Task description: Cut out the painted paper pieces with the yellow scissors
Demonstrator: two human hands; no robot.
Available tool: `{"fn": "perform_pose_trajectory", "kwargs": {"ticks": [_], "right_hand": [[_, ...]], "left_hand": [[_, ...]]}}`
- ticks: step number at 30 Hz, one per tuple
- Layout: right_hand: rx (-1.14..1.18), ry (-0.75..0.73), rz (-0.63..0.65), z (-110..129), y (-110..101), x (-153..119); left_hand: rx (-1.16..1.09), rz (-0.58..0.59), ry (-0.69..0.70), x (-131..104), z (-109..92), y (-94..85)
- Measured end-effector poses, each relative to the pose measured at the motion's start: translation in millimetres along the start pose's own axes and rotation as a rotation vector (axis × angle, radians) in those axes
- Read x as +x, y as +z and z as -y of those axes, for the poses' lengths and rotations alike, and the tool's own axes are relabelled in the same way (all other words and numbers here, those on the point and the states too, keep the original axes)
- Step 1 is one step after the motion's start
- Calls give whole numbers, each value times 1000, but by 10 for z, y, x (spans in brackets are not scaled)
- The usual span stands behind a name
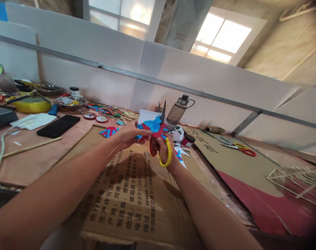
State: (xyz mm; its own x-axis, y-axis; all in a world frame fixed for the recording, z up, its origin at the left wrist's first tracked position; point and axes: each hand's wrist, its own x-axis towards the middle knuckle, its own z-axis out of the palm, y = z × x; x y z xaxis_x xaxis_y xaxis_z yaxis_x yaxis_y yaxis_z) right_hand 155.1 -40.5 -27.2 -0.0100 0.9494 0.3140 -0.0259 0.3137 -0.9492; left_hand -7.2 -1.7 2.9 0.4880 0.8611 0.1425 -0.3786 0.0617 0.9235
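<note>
Head view: a blue-and-red painted paper cutout (152, 124) was held up above a printed cardboard sheet (126, 194), pinched at its left edge by the left hand (128, 135), with the thumb laid across its front. By the right hand (163, 147), a pair of yellow-and-red-handled scissors (170, 152) was gripped, the fingers closed around the handles and the blades pointed upward at the cutout's right side; whether the blades were parted could not be told. A white paper sheet (145, 114) was seen just behind the cutout. Left of the grip, a blue-and-red scrap (108, 132) was placed near the left wrist, and farther left a black smartphone (58, 126) was laid flat. Beyond the right hand, a grey-tinted water bottle (175, 113) was stood, with a dark-lidded red jar (188, 140) near it. Well to the right of the grip, a second pair of scissors (242, 149) was set down.
</note>
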Motion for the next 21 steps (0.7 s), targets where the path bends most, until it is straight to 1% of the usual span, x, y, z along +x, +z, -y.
{"fn": "perform_pose_trajectory", "kwargs": {"ticks": [4, 6, 9, 15, 21], "right_hand": [[29, -26, 5, -8, 4, 12], [26, -17, -6, 0, 10, 7], [28, 5, -14, 31, 28, -12], [52, 1, -25, 86, 53, -31], [55, 44, 19, 61, 63, -18]], "left_hand": [[-40, -82, 37, 35, -13, -28], [-70, -130, 54, 44, -26, -32], [-114, -184, 70, 40, -46, -24], [-244, -319, 109, 53, -54, 3], [-370, -387, 146, 82, -29, 8]]}}
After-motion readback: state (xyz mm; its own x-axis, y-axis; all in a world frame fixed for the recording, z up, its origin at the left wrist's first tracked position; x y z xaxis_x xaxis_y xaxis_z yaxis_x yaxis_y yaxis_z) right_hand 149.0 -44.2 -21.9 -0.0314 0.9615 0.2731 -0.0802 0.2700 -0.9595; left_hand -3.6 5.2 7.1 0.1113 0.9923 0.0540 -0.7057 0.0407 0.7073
